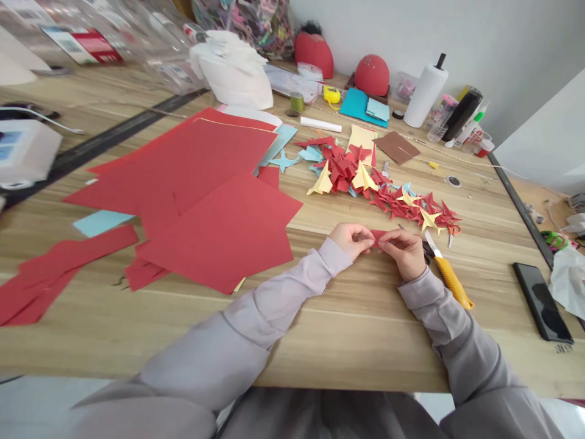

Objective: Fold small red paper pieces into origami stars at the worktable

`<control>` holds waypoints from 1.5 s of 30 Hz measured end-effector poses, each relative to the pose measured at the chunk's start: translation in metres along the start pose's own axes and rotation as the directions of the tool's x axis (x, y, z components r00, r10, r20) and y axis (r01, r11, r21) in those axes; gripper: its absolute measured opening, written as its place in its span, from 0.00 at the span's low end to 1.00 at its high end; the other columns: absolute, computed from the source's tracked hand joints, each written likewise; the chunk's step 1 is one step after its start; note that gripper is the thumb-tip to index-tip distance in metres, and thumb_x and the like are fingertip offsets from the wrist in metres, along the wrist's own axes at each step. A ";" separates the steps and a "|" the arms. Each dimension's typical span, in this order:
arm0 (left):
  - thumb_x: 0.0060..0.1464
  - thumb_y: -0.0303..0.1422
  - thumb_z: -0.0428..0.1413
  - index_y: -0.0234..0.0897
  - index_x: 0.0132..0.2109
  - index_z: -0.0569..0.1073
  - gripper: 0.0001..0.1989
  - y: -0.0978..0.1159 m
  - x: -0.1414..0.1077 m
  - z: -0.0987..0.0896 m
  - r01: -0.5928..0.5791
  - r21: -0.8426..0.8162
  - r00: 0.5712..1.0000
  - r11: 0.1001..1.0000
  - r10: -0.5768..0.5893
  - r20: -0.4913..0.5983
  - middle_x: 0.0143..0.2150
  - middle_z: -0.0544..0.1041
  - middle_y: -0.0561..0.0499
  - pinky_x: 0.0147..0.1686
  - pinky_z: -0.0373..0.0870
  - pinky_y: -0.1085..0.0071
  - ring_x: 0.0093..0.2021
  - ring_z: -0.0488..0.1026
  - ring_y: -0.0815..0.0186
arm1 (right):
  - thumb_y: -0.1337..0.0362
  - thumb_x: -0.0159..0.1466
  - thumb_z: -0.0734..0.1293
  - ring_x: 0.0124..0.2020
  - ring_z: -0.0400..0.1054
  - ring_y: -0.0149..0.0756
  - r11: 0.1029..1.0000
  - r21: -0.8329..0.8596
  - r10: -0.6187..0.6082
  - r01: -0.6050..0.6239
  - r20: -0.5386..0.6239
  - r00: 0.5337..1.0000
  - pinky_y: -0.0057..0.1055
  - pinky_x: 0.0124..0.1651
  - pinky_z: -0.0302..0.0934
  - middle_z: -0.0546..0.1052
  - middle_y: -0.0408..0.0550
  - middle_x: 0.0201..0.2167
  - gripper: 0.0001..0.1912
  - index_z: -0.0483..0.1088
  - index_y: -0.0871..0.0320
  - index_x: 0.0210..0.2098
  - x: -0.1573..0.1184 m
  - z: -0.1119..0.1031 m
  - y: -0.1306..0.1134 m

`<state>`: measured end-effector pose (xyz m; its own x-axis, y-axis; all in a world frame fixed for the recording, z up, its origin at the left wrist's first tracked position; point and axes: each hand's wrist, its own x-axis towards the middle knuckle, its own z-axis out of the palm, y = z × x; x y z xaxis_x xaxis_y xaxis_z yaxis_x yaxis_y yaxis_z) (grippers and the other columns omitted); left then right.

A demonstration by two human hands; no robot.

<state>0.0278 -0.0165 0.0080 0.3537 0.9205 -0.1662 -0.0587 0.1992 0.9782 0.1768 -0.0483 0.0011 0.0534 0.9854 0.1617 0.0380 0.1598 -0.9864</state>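
The person's left hand (351, 239) and right hand (402, 253) are both closed in a fingertip pinch on a small piece of red paper (377, 238), which is held between them just above the wooden surface (320, 323). A yellow utility knife (450, 274) lies just beside the right hand, its blade end toward that hand. Directly ahead of the hands is a heap of folded red, yellow and pale blue paper stars (351, 174). Large red card sheets (219, 231) lie overlapping on the surface to the left. A black smartphone (542, 302) lies at far right, and a paper towel roll (426, 91) stands upright at the back.
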 end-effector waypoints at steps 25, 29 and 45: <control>0.43 0.18 0.56 0.33 0.30 0.63 0.10 0.002 0.001 -0.003 0.041 -0.179 0.999 0.983 -0.038 0.020 0.16 0.71 0.58 0.21 0.69 0.77 0.16 0.71 0.72 | 0.65 0.46 0.74 0.18 0.66 0.28 0.999 0.009 0.033 -0.033 -0.031 0.999 0.26 0.23 0.61 0.74 0.40 0.18 0.06 0.73 0.57 0.23 0.001 -0.001 0.001; 0.44 0.22 0.56 0.33 0.32 0.64 0.08 0.005 0.001 -0.002 0.120 -0.242 0.992 0.963 -0.110 0.054 0.17 0.71 0.58 0.21 0.70 0.74 0.16 0.71 0.70 | 0.65 0.47 0.73 0.18 0.66 0.28 0.999 0.026 0.030 -0.030 -0.025 0.999 0.26 0.23 0.61 0.74 0.40 0.18 0.06 0.73 0.57 0.24 0.001 -0.002 0.004; 0.34 0.21 0.61 0.35 0.31 0.61 0.18 -0.006 0.001 -0.002 -0.084 -0.104 0.996 0.991 0.087 0.027 0.16 0.71 0.59 0.20 0.66 0.75 0.17 0.71 0.70 | 0.65 0.48 0.74 0.20 0.68 0.28 0.998 0.068 0.006 -0.011 0.070 0.997 0.28 0.26 0.66 0.75 0.41 0.21 0.08 0.73 0.57 0.27 0.000 0.000 0.002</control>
<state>0.0268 -0.0159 0.0014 0.3726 0.9248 -0.0769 -0.1849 0.1552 0.9704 0.1767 -0.0478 -0.0006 -0.0167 0.9881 0.1529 -0.0302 0.1523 -0.9879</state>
